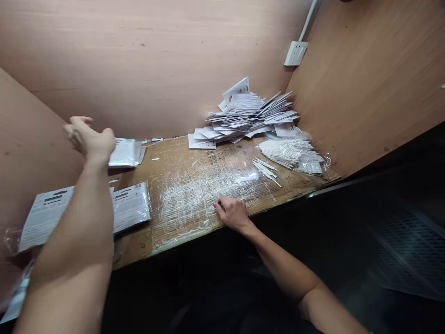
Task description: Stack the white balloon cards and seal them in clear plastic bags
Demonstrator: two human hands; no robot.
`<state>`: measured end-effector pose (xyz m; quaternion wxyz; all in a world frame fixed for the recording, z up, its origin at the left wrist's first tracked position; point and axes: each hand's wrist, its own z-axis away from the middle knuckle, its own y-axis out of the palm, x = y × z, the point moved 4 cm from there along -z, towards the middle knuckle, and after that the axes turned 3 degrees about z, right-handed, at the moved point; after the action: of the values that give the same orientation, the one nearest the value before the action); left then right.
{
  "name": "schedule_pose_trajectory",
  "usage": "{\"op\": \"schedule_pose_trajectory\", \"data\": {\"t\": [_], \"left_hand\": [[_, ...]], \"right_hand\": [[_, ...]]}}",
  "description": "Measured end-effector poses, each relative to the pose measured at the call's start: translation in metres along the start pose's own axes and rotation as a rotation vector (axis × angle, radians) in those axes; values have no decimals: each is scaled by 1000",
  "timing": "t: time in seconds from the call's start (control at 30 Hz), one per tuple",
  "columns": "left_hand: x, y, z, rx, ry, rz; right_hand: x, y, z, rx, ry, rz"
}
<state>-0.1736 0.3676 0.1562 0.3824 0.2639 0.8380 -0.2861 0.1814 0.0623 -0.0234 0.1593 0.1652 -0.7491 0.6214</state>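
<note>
My left hand [89, 140] hangs open in the air above the table's left end, holding nothing. Just right of it lies a silvery plastic packet [127, 152]. Below my left forearm are two printed white packets [130, 207], partly hidden by the arm. My right hand [232, 214] rests curled on the plastic-covered tabletop [184, 204], empty, near its front edge. Beyond that hand lies a small scatter of white sticks [265, 170]. A larger bundle of white sticks in clear plastic [287, 154] sits further right, beside a heaped pile of printed white packets [246, 116].
Wooden panels [139, 60] rise behind and on both sides of the tabletop. A white wall socket [295, 53] with a conduit is mounted high on the back right corner. The table's front edge drops away to a dark floor area.
</note>
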Motion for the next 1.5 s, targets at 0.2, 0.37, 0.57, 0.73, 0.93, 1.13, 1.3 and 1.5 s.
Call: {"op": "schedule_pose_trajectory", "data": {"t": [0.2, 0.37, 0.57, 0.73, 0.93, 1.13, 1.3, 1.5], "left_hand": [[-6, 83, 172, 406, -307, 551], [19, 111, 238, 562, -216, 414], [35, 116, 232, 620, -189, 337], [26, 114, 235, 663, -87, 269], [22, 113, 235, 689, -44, 208], [22, 115, 235, 729, -20, 172], [20, 112, 237, 694, -8, 211], [16, 113, 233, 734, -448, 543]], "right_hand": [[-37, -39, -90, 56, -24, -384], [-88, -101, -197, -108, 82, 0], [-119, -178, -304, -333, 78, 586], [-147, -244, -384, -346, 71, 746], [-161, -241, -450, 4, -59, 797], [-139, -209, -463, 70, -126, 901], [-119, -226, -437, -23, -280, 913], [-80, -259, -324, -222, -360, 801]]}}
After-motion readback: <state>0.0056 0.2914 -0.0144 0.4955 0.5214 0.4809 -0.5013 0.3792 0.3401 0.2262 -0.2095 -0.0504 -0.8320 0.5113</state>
